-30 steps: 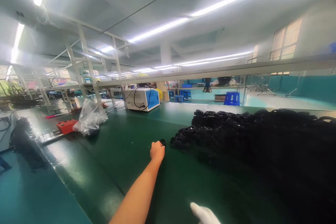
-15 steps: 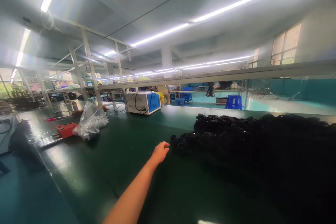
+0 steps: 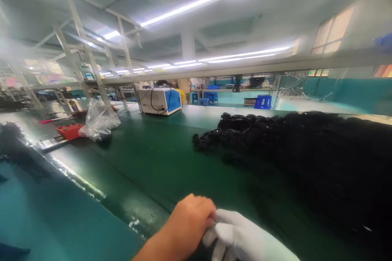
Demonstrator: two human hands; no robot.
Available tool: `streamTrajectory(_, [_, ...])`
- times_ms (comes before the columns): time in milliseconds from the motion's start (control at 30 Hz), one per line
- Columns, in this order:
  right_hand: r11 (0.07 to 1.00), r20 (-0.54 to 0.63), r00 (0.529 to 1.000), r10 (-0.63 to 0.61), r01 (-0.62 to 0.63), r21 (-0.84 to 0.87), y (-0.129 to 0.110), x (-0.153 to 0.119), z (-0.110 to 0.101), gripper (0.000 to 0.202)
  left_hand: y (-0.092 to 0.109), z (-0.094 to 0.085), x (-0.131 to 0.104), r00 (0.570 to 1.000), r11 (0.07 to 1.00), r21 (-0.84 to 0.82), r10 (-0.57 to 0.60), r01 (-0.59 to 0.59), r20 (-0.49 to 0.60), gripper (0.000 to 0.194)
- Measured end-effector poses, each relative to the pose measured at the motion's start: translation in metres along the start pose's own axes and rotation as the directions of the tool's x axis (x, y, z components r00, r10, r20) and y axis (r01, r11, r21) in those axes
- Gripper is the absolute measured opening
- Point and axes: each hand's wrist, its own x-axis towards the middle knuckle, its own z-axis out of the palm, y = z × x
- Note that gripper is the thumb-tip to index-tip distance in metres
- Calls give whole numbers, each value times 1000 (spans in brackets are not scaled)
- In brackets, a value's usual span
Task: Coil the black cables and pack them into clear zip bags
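Near the bottom centre of the head view, my left hand [image 3: 191, 222] is bare, its fingers curled and pressed against my right hand [image 3: 241, 232], which wears a white glove. The two hands touch at the fingertips. Whatever lies between the fingers is too hidden to make out. Both are over the front part of the dark green table [image 3: 147, 159]. Beyond them and to the right lies a large heap of black looped items [image 3: 245, 134], not touched by either hand.
A white and blue machine [image 3: 161, 100] with black cables stands at the table's back. Left of it are a clear plastic bag [image 3: 99, 120] and a red box [image 3: 70, 131]. A long shelf [image 3: 208, 74] crosses above the back edge. Blue stools [image 3: 262, 101] stand beyond.
My left hand has come back from beside the black heap to the front of the table. My gloved right hand has entered and meets it. The view has tilted down slightly.
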Motion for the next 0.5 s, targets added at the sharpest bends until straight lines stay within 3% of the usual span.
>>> streamTrajectory(100, [939,301,943,141,-224,262,7,-7,-7,32,27,-17,17,1000,1000,-16,20,-20,16,9])
streamTrajectory(200, [866,465,883,68,-284,413,12,-9,-14,36,35,-22,30,994,991,-122,72,-61,83,13])
streamTrajectory(300, [826,511,860,-11,-280,489,13,-8,-17,35,38,-25,38,989,968,-235,113,-89,91,16])
streamTrajectory(400, [810,494,868,-47,-256,527,16,-7,-15,36,42,-24,46,990,960,-268,107,-78,95,16])
streamTrajectory(500, [819,431,897,-102,-170,548,12,-13,-18,34,37,-8,52,994,965,-254,85,-66,64,19])
